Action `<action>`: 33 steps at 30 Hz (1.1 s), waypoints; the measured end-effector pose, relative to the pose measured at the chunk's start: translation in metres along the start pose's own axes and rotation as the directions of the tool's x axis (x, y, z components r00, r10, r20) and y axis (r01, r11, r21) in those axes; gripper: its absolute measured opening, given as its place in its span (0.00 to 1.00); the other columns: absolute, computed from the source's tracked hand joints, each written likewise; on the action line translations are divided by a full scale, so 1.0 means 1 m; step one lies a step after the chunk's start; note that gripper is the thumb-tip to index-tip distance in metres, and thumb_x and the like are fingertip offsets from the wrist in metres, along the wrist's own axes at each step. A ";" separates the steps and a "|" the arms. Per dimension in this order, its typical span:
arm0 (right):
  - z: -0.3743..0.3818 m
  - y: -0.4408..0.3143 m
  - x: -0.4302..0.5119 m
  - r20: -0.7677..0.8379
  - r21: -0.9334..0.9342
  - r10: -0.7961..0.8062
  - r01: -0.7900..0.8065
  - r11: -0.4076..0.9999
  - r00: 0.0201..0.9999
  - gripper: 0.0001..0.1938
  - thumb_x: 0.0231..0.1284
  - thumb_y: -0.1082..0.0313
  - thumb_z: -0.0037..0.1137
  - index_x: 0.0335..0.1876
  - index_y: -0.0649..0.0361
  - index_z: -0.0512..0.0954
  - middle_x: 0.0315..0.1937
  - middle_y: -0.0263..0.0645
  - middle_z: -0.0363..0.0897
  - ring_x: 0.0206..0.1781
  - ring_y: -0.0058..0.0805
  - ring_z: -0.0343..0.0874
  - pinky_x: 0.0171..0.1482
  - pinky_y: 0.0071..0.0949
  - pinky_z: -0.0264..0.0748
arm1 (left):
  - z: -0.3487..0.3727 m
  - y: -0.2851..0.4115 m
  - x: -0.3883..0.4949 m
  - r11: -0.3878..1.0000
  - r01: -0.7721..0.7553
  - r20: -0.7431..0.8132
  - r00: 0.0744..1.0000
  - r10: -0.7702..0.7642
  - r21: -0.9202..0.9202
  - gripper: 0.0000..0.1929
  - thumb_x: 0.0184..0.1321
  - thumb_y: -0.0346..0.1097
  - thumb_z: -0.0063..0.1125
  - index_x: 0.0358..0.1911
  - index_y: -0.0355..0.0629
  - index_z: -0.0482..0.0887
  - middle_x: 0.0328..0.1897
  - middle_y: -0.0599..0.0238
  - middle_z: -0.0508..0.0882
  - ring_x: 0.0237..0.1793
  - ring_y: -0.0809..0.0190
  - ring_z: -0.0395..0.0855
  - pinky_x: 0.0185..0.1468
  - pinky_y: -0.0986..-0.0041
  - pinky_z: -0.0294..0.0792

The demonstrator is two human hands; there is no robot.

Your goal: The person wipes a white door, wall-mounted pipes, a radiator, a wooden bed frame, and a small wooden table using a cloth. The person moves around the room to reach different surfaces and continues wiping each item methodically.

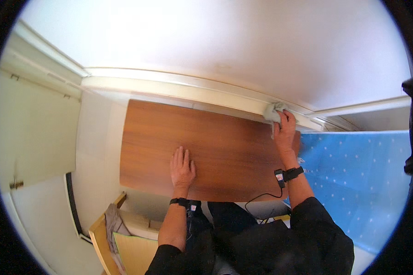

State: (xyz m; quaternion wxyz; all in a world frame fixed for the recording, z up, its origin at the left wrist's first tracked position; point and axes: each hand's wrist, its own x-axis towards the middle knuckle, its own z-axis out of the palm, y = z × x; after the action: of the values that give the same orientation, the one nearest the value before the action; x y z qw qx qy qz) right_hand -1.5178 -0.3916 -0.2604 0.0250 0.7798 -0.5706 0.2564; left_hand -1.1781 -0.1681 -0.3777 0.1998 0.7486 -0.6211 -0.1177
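Note:
My right hand [285,129] grips a crumpled pale grey-green cloth [272,111] against the cream baseboard-like ledge [206,94] along the white wall or panel, above the far right corner of a wooden tabletop [223,147]. Flat on the left half of that brown top rests my left hand [182,166], palm down, fingers slightly apart, holding nothing. Both wrists wear black straps; a small device with a cable [265,196] hangs from the right one.
A blue star-patterned cloth [351,178] covers a surface at the right. Behind on the left stands a wooden chair [98,230] with a grey-brown garment [114,225] over it. A pale door [34,130] with a metal latch [16,185] is at the far left.

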 end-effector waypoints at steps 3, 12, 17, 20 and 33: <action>-0.030 0.060 -0.008 -0.072 -0.084 0.334 -0.340 0.937 0.940 0.23 0.55 0.77 0.64 0.60 0.59 0.79 0.59 0.50 0.77 0.63 0.54 0.75 0.65 0.46 0.73 | 0.001 0.003 -0.002 1.000 0.004 0.014 1.000 -0.004 0.028 0.27 0.68 0.39 0.58 0.70 0.41 0.73 0.80 0.51 0.67 0.78 0.43 0.64 0.79 0.48 0.57; 0.011 0.015 0.018 -0.402 0.152 0.562 -0.553 0.819 0.723 0.19 0.62 0.67 0.66 0.57 0.64 0.79 0.52 0.52 0.81 0.57 0.52 0.79 0.62 0.42 0.74 | 0.003 0.005 -0.002 0.996 -0.018 0.016 1.000 0.016 0.085 0.27 0.69 0.39 0.56 0.71 0.39 0.73 0.81 0.49 0.66 0.79 0.43 0.62 0.79 0.48 0.56; 0.040 -0.093 0.037 -0.257 0.310 0.511 -0.431 0.847 0.820 0.19 0.56 0.69 0.67 0.55 0.60 0.80 0.50 0.48 0.81 0.56 0.53 0.79 0.60 0.44 0.76 | 0.004 0.009 -0.001 0.996 -0.015 0.007 1.000 0.014 0.086 0.26 0.69 0.37 0.56 0.69 0.38 0.74 0.81 0.48 0.66 0.78 0.42 0.63 0.79 0.47 0.56; 0.050 -0.125 0.041 -0.160 0.403 0.512 -0.418 0.814 0.844 0.19 0.54 0.72 0.66 0.54 0.59 0.80 0.50 0.47 0.80 0.56 0.52 0.80 0.60 0.44 0.77 | 0.002 0.010 -0.001 0.995 -0.009 0.014 1.000 0.007 0.101 0.25 0.69 0.37 0.56 0.68 0.37 0.75 0.80 0.47 0.66 0.78 0.41 0.63 0.79 0.46 0.57; -0.040 0.064 0.017 -0.378 0.579 0.760 -0.506 0.639 0.528 0.17 0.65 0.67 0.66 0.54 0.67 0.78 0.49 0.50 0.81 0.54 0.47 0.80 0.61 0.41 0.73 | 0.001 0.011 -0.001 0.987 -0.064 -0.012 0.998 0.067 0.149 0.25 0.70 0.37 0.54 0.68 0.37 0.75 0.79 0.46 0.68 0.76 0.39 0.66 0.77 0.45 0.58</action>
State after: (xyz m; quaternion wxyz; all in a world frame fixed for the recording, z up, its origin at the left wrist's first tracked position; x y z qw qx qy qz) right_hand -1.5869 -0.4155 -0.2352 -0.0556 0.3754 -0.7155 0.5866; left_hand -1.1888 -0.1690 -0.3738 0.1523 0.7417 -0.6507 -0.0580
